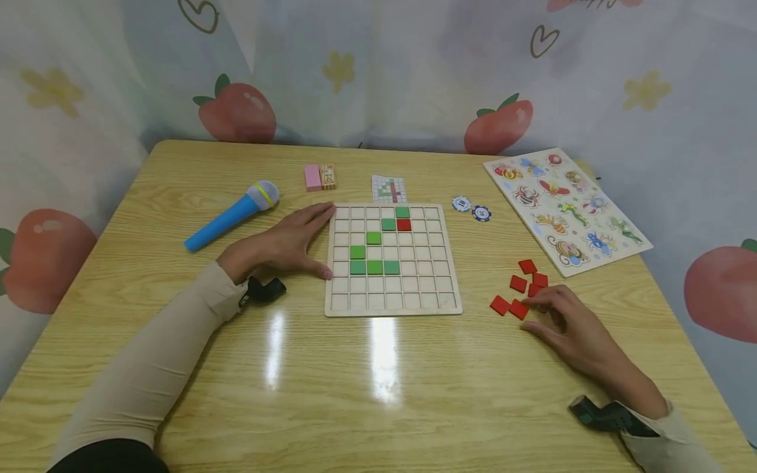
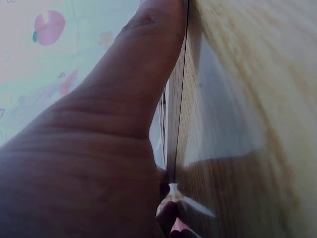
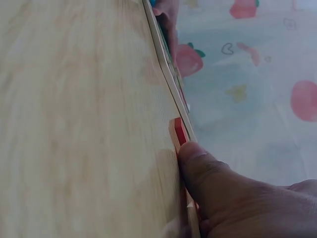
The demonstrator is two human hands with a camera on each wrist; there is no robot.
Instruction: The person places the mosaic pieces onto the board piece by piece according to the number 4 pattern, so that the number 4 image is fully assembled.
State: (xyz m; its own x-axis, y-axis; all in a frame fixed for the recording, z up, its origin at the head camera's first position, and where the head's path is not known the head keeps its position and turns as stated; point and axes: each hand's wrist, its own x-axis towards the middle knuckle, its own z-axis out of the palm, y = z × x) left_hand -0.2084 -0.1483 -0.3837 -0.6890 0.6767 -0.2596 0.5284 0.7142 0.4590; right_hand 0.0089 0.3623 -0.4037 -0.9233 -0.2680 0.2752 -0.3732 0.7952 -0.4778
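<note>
Loose red tiles [image 1: 518, 283]: a small cluster on the bench [image 1: 449, 381], at the fingertips of the right hand [image 1: 568, 332], spreading ahead of it and to its left.
Near tile [image 1: 518, 309]: just at the tips of that hand's thumb and index finger, on their left side; the right wrist view shows red beside the thumb tip.
Right grip: thumb and index bend toward each other with a gap between; whether they pinch the near tile, I cannot tell.
Tile axis: each is square, so no long side; the cluster as a whole stretches forward from the fingertips.
Nearer hand: the right; the left hand [image 1: 284, 243] lies well apart from the cluster, across the board [image 1: 393, 302].
Board: between the hands, left of the right one and a little ahead, its left edge touching the left one.
Left grip: grasping nothing; fingers extended to the far left corner, thumb against the left edge.
Placed red tile [image 1: 403, 225]: on the board near green tiles [image 1: 374, 267], right of the left hand, ahead and well left of the right.
Card [image 1: 389, 189]: beyond the board, ahead and right of the left fingertips.
Key line: from the right fingertips to the board, leftward and slightly forward.
</note>
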